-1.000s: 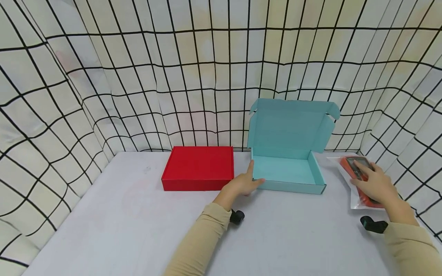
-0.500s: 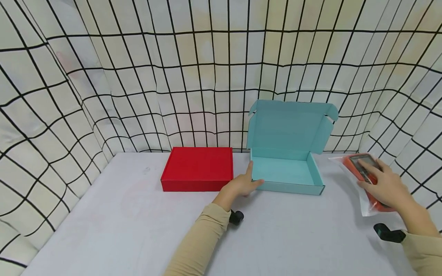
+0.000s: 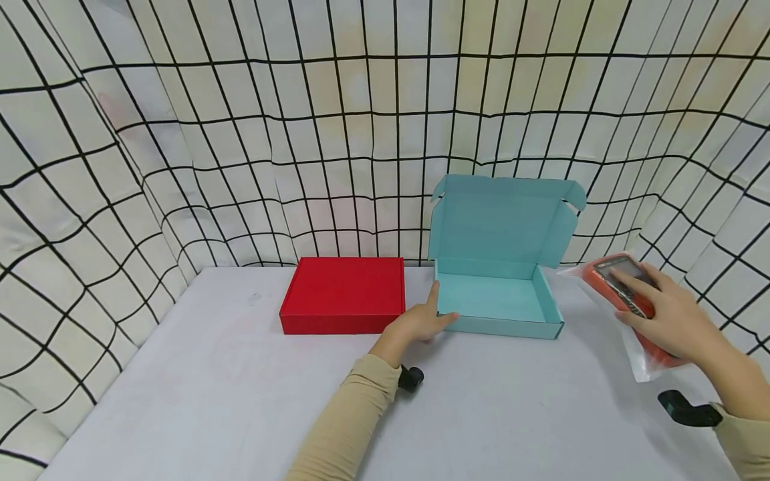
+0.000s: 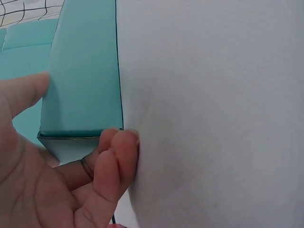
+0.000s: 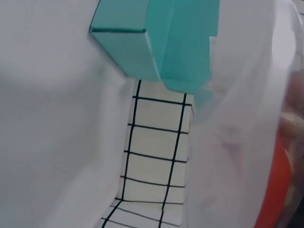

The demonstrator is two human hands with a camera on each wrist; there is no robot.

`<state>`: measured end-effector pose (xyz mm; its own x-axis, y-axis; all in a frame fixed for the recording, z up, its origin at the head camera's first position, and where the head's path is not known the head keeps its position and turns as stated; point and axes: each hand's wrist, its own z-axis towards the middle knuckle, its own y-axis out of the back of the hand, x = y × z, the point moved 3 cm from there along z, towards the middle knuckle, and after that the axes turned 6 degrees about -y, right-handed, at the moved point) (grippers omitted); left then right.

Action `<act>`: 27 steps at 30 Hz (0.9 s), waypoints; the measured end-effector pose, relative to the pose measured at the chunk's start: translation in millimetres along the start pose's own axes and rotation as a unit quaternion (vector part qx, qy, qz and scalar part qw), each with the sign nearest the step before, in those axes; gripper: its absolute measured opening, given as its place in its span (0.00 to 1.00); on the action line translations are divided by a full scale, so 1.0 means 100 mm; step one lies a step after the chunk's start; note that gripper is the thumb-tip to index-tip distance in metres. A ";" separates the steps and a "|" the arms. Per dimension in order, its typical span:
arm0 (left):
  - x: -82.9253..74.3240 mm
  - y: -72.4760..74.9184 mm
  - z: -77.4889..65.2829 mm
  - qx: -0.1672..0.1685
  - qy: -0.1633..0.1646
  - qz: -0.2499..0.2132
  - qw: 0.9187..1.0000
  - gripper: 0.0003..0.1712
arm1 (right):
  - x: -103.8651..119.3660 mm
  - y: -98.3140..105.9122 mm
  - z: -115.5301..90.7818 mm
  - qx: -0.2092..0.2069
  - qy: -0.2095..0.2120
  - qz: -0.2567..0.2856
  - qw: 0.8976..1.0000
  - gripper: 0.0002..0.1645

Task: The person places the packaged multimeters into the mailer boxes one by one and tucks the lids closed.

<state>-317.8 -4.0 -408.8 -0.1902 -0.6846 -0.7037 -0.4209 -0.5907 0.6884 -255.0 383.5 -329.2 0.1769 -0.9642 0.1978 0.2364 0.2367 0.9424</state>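
Observation:
On the right in the head view, my right hand (image 3: 674,321) grips an orange multimeter (image 3: 607,284) with a grey screen, wrapped in a clear plastic bag (image 3: 640,354). It is held above the table, tilted; its lower part is under the hand. In the right wrist view the bag (image 5: 232,156) blurs across the right side. My left hand (image 3: 418,322) holds the front left corner of an open teal cardboard box (image 3: 508,326), its index finger along the left side. The left wrist view shows the thumb against the box wall (image 4: 80,71) and the other fingers curled at the corner.
A closed red box (image 3: 345,287) lies left of the teal one. The teal lid (image 3: 505,217) stands up at the back. White cloth walls with black grid lines (image 3: 361,133) surround the white table (image 3: 240,387).
My right hand has picked the bagged multimeter up off the table, moving it towards me and right, then slightly up and left. My left hand stays at the teal box's corner.

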 end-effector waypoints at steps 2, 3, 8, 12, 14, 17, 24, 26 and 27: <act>0.00 0.00 0.00 0.001 0.001 0.000 1.000 0.54 | 0.08 0.03 0.02 -0.001 0.008 -0.002 1.000 0.47; 0.00 0.00 0.00 0.001 0.001 0.001 1.000 0.54 | 0.11 0.04 0.03 0.000 0.010 -0.001 1.000 0.46; 0.00 0.00 0.00 0.001 -0.001 0.001 1.000 0.54 | 0.27 0.06 0.11 -0.001 0.026 0.004 1.000 0.45; 0.01 -0.01 0.01 0.001 0.001 -0.002 1.000 0.54 | 0.39 0.05 0.19 0.002 0.036 0.002 0.999 0.45; 0.01 -0.01 0.00 0.000 0.002 -0.003 1.000 0.54 | 0.44 0.03 0.22 0.001 0.046 0.002 0.999 0.45; 0.01 -0.01 0.00 0.001 0.003 -0.001 1.000 0.54 | 0.52 0.01 0.26 -0.004 0.066 -0.003 0.998 0.43; 0.01 0.00 0.00 0.000 0.003 0.001 1.000 0.54 | 0.66 -0.04 0.37 0.002 0.096 -0.014 0.995 0.42; 0.01 0.00 0.00 0.002 0.003 0.004 1.000 0.54 | 0.69 -0.06 0.38 0.004 0.101 -0.014 0.995 0.42; 0.01 0.00 0.00 0.003 0.004 0.004 1.000 0.54 | 0.71 -0.07 0.39 0.006 0.103 -0.015 0.995 0.43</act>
<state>-317.9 -4.6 -409.4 -0.1874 -0.6927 -0.6964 -0.4241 -0.5825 0.6935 -281.2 308.4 -310.8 0.3620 -0.9254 0.1121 0.2325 0.2061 0.9505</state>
